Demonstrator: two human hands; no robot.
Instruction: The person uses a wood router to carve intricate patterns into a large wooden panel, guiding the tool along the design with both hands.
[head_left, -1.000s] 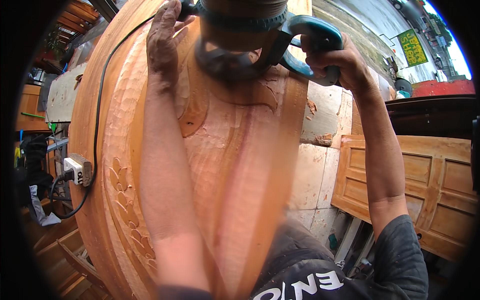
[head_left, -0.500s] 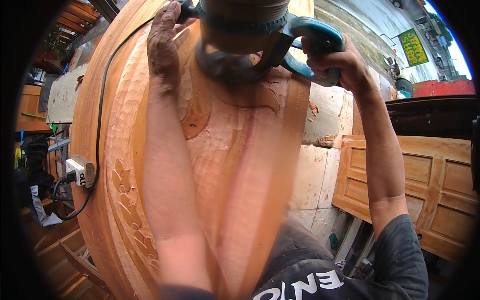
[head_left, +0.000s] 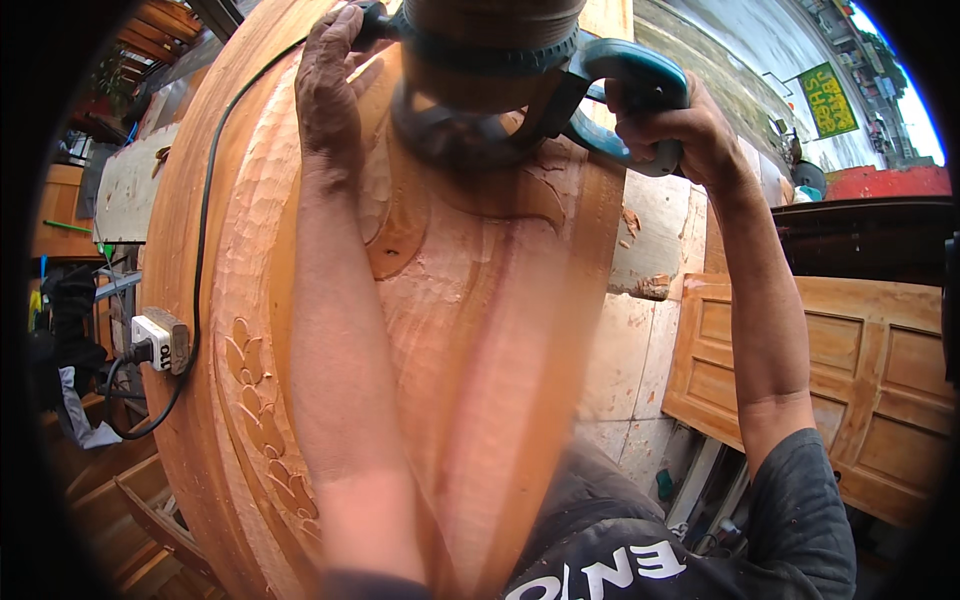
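A large power router (head_left: 485,55) with teal and black parts stands on a carved wooden panel (head_left: 480,290), its base over a raised curved motif. My left hand (head_left: 330,95) is at the router's black side knob at the upper left, fingers curled onto it, with my forearm along the carving. My right hand (head_left: 685,130) is closed around the teal loop handle (head_left: 630,60) on the right. The router's bit is hidden. A black cord (head_left: 210,150) runs from the upper left down to a white socket (head_left: 150,340) on a wood block at the panel's left.
A panelled door (head_left: 810,350) leans at the right below a dark ledge (head_left: 850,235). Pale tiles (head_left: 630,360) lie beside the panel. A wet street with a green sign (head_left: 830,100) is at the upper right. Timber, a pale board (head_left: 130,195) and dark clutter lie at the left.
The router and both hands have shifted very slightly to the right in the picture since a second ago. Both hands keep the same hold.
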